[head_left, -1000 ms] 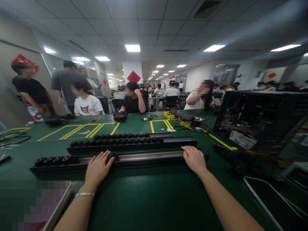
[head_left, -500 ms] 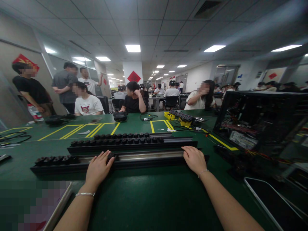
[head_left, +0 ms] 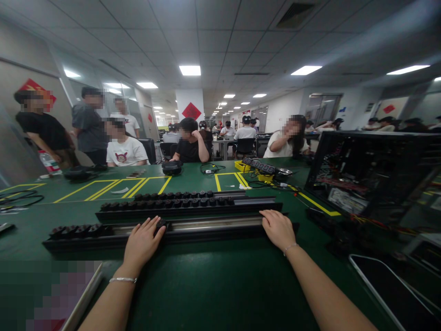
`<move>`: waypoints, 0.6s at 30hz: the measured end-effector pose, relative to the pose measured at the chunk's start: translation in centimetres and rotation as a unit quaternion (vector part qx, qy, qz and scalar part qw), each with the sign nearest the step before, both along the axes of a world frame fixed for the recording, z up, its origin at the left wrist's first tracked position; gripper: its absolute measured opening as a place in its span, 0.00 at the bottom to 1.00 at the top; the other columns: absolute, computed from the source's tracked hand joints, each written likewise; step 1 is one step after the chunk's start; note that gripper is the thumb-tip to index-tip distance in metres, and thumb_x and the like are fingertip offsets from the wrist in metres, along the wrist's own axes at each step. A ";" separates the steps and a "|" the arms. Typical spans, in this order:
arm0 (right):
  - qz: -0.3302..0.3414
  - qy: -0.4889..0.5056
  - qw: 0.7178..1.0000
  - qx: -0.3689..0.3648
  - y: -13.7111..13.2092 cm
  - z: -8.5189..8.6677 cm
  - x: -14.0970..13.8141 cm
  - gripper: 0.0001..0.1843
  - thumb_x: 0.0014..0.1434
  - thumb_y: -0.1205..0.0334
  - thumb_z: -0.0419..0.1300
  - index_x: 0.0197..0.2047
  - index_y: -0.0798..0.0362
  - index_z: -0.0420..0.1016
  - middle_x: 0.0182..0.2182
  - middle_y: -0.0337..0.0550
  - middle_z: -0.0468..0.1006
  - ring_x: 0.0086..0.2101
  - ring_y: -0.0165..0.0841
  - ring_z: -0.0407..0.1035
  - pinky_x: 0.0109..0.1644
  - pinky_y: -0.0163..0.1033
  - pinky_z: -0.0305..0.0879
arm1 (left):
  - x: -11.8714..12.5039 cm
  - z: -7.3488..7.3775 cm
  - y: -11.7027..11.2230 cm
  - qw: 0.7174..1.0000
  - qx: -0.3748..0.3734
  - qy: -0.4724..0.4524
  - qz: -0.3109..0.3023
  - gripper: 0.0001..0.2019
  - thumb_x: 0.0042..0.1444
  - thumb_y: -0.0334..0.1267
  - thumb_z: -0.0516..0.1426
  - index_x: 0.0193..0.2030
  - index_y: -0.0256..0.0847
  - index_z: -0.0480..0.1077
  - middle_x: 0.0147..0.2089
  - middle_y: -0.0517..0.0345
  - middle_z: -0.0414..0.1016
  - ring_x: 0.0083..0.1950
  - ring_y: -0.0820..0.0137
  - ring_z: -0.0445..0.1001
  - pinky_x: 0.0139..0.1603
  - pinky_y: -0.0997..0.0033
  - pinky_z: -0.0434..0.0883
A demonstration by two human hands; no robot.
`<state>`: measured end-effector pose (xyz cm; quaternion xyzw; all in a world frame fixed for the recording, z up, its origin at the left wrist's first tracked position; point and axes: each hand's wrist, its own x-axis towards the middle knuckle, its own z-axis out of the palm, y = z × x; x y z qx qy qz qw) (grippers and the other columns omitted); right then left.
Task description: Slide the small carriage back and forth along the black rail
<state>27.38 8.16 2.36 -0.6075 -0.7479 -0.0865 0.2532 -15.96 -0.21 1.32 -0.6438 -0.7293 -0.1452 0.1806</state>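
Observation:
A long black rail (head_left: 213, 234) with a pale metal channel lies across the green table before me. Over its middle-left part is my left hand (head_left: 144, 241), its fingers stretched across the rail. A small round black piece (head_left: 161, 224) sits in the channel between that thumb and forefinger. My right hand (head_left: 278, 226) holds the rail near its right end, fingers over the top; its thumb is partly hidden. Several black knob-like pieces (head_left: 76, 230) stand in a row at the rail's left end. Behind it, a second black rail (head_left: 255, 207) carries a longer row of similar pieces.
An open computer case (head_left: 372, 170) with loose wires stands at the right. A phone-like device (head_left: 389, 289) lies at the near right. A power strip (head_left: 258, 164) rests by yellow trays (head_left: 243, 165). Several people sit or stand beyond the table.
My left hand has shifted slightly right along the rail, together with the small black piece. My right hand stays in place. In the background, standing people have moved a little.

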 end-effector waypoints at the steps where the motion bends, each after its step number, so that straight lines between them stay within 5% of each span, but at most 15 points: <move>1: 0.000 0.000 1.000 -0.001 0.0 0.0 0.0 0.21 0.60 0.61 0.45 0.50 0.47 0.73 0.50 0.41 0.74 0.53 0.36 0.62 0.54 0.46 0.56 | 0.0 0.0 0.0 1.000 -0.001 0.001 0.001 0.27 0.60 0.51 0.41 0.59 0.40 0.63 0.62 0.53 0.64 0.64 0.60 0.59 0.62 0.54 0.56; 18: -0.002 0.000 1.000 -0.006 -0.1 0.1 0.0 0.21 0.60 0.60 0.44 0.51 0.47 0.73 0.51 0.41 0.74 0.53 0.37 0.62 0.54 0.46 0.57 | 0.5 0.3 -0.1 1.000 -0.007 0.000 0.002 0.28 0.59 0.53 0.40 0.59 0.41 0.64 0.62 0.55 0.64 0.64 0.59 0.59 0.61 0.54 0.57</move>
